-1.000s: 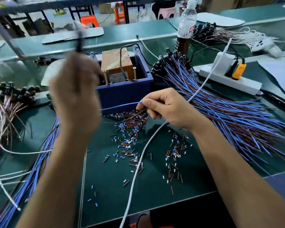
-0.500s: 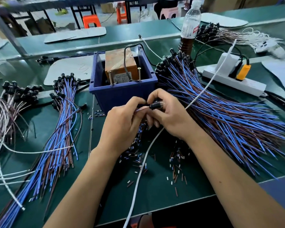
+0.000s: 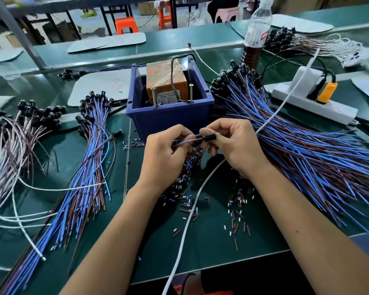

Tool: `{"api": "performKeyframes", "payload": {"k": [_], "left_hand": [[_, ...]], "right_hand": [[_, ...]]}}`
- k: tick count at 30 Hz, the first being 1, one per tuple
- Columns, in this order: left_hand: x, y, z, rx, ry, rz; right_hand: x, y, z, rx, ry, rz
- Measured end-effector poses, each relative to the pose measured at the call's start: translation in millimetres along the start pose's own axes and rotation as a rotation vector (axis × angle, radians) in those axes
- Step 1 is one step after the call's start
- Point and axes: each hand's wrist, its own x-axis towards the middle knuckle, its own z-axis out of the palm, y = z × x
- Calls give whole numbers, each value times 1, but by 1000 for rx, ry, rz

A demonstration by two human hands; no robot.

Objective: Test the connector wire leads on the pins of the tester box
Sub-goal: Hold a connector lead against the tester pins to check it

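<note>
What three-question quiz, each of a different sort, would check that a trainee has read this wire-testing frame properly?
1. True or false: the wire leads already touch the two upright pins in the blue box.
2. Multiple choice: the right hand pinches A) the black connector, B) the white cable, C) the bottle.
3. Fill in: the left hand holds the connector's blue and ____ leads.

Key
1. False: both hands hold the piece in front of the box, apart from the pins.
2. A.
3. Brown.
</note>
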Motion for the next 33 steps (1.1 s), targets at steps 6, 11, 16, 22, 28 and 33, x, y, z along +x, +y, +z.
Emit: {"api": "performKeyframes", "payload": {"k": [6, 11, 16, 22, 28, 33], "left_hand": [[1, 0, -1, -110, -42, -95], [5, -2, -13, -415, 69, -237], [4, 3, -9, -568, 120, -284], [4, 7, -1, -570, 97, -234], [1, 12, 0, -362, 176, -88], [-1, 18, -4, 56, 679, 191]], "right_hand": [[-2, -1, 1, -82, -8, -34], [1, -4, -14, 0, 160, -60], [-4, -7, 5, -52, 69, -100], [-9, -14, 34, 160, 44, -94], [-7, -17, 37, 310, 135, -57], [0, -22, 26, 280, 231, -200]]}}
